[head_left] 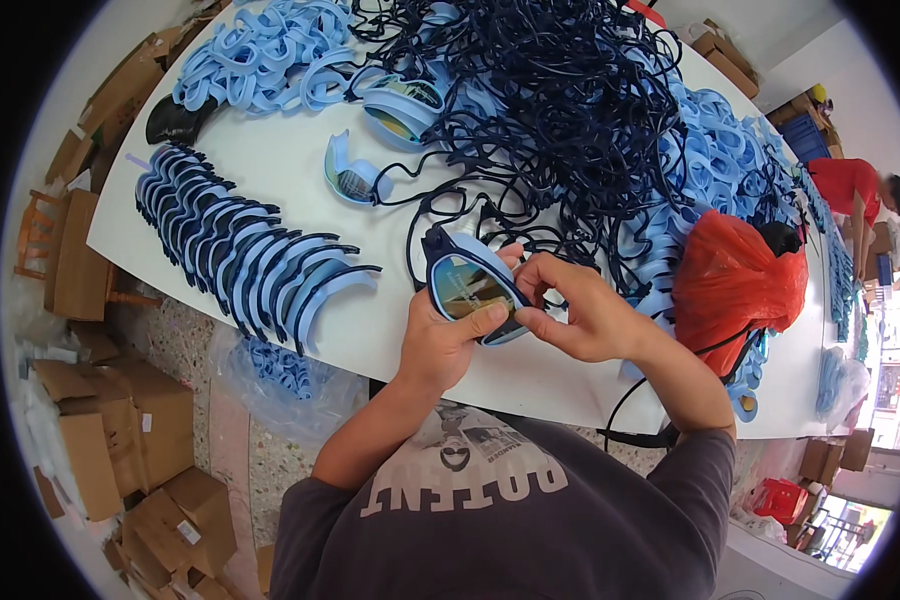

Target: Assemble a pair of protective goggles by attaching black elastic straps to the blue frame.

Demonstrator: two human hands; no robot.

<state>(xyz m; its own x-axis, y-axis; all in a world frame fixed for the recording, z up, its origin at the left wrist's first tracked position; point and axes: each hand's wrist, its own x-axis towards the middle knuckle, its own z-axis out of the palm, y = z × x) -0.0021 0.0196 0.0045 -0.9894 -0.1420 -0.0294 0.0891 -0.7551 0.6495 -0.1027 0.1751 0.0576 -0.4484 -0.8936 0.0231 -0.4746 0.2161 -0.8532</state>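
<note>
1. Far left, cardboard boxes (130,440) sat stacked on the speckled floor beside the white table (270,170)
2. On the table's left part, a long row of dark and light blue goggle frames (240,245) lay overlapped like fallen dominoes, running from the far edge toward the near edge
3. Beyond that row, a heap of light blue straps (270,60) was piled at the table's far corner, with a black piece (175,120) just beside it
4. A clear bag of blue parts (280,365) lay on the floor under the table's near edge
5. Two loose goggles (355,175) with mirrored lenses rested on the bare tabletop, between the row and the big dark tangle
6. The left hand (440,340) was closed around the swim goggles (470,290), thumb pressed across the lower rim of the mirrored lens, fingers wrapped behind
7. Those goggles, dark blue frame with light blue trim, were held up just above the table's near edge, straight in front of the person's chest
8. The right hand (580,315) was pinching the right end of the goggles, fingertips curled in at the frame's corner
9. Behind the hands, a huge tangle of dark navy straps (560,110) covered the middle of the table
10. Right of the hands, a red plastic bag (735,285) sat among more light blue pieces (720,160)
11. Far right, another person in a red shirt (850,185) bent over near the table's end
</note>
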